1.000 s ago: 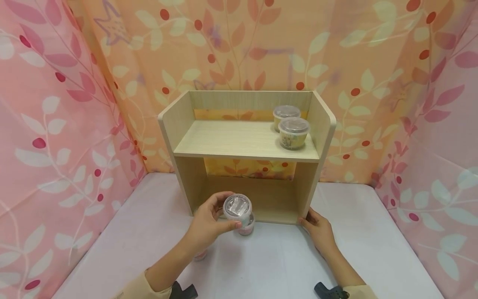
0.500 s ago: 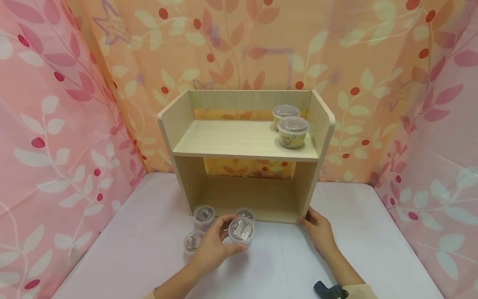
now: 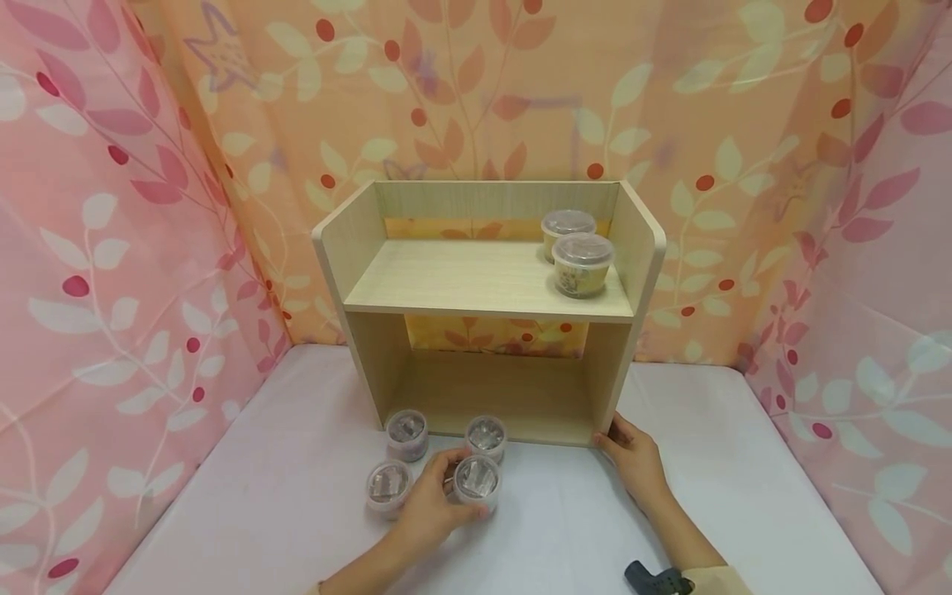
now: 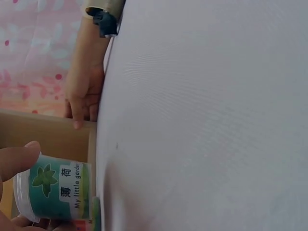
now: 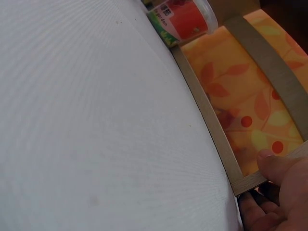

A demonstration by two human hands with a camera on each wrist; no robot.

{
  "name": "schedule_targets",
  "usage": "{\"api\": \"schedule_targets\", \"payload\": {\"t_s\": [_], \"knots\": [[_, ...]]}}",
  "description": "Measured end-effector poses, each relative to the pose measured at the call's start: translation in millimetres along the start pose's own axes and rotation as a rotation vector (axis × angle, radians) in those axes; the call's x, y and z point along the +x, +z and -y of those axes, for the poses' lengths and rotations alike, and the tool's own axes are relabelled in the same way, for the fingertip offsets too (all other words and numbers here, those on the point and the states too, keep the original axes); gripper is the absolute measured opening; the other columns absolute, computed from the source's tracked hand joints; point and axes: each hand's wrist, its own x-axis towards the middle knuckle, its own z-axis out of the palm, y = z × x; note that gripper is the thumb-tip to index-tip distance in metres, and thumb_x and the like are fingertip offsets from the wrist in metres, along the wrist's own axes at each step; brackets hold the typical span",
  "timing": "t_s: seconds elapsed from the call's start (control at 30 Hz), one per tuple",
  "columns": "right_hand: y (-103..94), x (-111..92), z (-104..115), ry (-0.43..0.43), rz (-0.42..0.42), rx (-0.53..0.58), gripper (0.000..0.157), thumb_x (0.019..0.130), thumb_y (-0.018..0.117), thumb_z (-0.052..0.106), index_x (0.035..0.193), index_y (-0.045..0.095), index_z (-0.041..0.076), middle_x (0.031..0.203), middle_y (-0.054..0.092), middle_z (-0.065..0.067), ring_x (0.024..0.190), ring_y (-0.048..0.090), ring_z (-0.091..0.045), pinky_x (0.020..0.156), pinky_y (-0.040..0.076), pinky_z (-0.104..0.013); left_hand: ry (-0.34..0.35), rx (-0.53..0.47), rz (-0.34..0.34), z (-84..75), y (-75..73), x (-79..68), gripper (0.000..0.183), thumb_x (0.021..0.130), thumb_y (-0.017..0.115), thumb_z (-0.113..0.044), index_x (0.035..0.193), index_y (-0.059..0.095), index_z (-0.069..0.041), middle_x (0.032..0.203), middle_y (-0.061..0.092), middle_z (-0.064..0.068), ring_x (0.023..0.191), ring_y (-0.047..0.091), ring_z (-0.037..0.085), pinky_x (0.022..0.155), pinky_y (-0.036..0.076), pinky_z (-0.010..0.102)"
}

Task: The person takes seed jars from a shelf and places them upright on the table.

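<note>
My left hand [image 3: 434, 504] grips a small clear-lidded plastic tub [image 3: 477, 483], thumb on the near side and fingers behind. In the left wrist view this tub [image 4: 53, 190] shows a green label with a leaf and the words "My little garden". Right behind it stands a similar tub [image 3: 487, 436], whose red label [image 5: 187, 21] appears in the right wrist view. Two more lidded tubs, a front one [image 3: 388, 486] and a rear one [image 3: 406, 433], stand left of the hand. My right hand [image 3: 635, 460] holds the lower right corner of the wooden shelf [image 3: 491, 312], thumb in front.
Two larger lidded tubs with yellowish labels, one in front [image 3: 583, 266] and one behind [image 3: 567, 227], stand at the right of the upper shelf board. A white cloth [image 3: 744, 479] covers the table. Floral curtains [image 3: 476, 91] hang behind and at both sides.
My left hand has brought the green-labelled tub down and toward me, in front of the red-labelled one. The two left tubs have come into full view. My right hand stays at the shelf corner.
</note>
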Motion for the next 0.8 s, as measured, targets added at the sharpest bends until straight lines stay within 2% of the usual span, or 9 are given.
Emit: {"api": "schedule_targets", "payload": {"t_s": [0.17,0.27,0.5,0.57,0.8], "knots": [[-1.3,-7,20,0.011,0.005,-0.007,0.061,0.095,0.072,0.005,0.147,0.045,-0.01,0.141,0.054,-0.032,0.131,0.054,-0.04,0.087,0.047,-0.004,-0.02,0.031,-0.006,4.6,3.0,-0.4,0.083,0.069,0.094,-0.014,0.139,0.051,-0.003,0.138,0.055,0.012,0.133,0.051,0.035,0.114,0.042,0.047],[-0.7,-1,4,0.018,0.005,-0.009,0.064,0.095,0.074,0.01,0.149,0.044,-0.008,0.143,0.053,-0.03,0.133,0.053,-0.039,0.088,0.046,-0.003,-0.019,0.056,-0.006,7.6,4.4,-0.8,0.082,0.069,0.094,-0.015,0.138,0.051,-0.002,0.136,0.055,0.012,0.131,0.052,0.035,0.112,0.043,0.049],[-0.1,2,-9,0.005,-0.006,-0.008,0.065,0.095,0.075,0.013,0.15,0.045,-0.004,0.143,0.054,-0.028,0.133,0.054,-0.037,0.087,0.044,-0.002,-0.019,0.048,0.012,7.0,6.9,-0.6,0.083,0.069,0.094,-0.014,0.138,0.049,-0.001,0.137,0.053,0.016,0.131,0.051,0.038,0.113,0.042,0.056],[0.6,6,-20,0.001,-0.007,0.002,0.067,0.094,0.076,0.016,0.151,0.045,-0.002,0.144,0.054,-0.027,0.133,0.054,-0.035,0.088,0.044,-0.002,-0.006,0.065,0.013,7.8,7.3,-0.1,0.083,0.07,0.094,-0.016,0.138,0.049,-0.002,0.136,0.053,0.015,0.131,0.051,0.038,0.112,0.043,0.057],[1.5,7,-20,-0.011,-0.016,-0.002,0.066,0.093,0.077,0.017,0.149,0.047,-0.003,0.142,0.056,-0.028,0.131,0.056,-0.038,0.087,0.045,-0.002,0.04,0.154,0.025,8.5,4.9,1.2,0.084,0.069,0.094,-0.019,0.138,0.05,-0.003,0.133,0.055,0.012,0.129,0.054,0.035,0.109,0.045,0.056]]}}
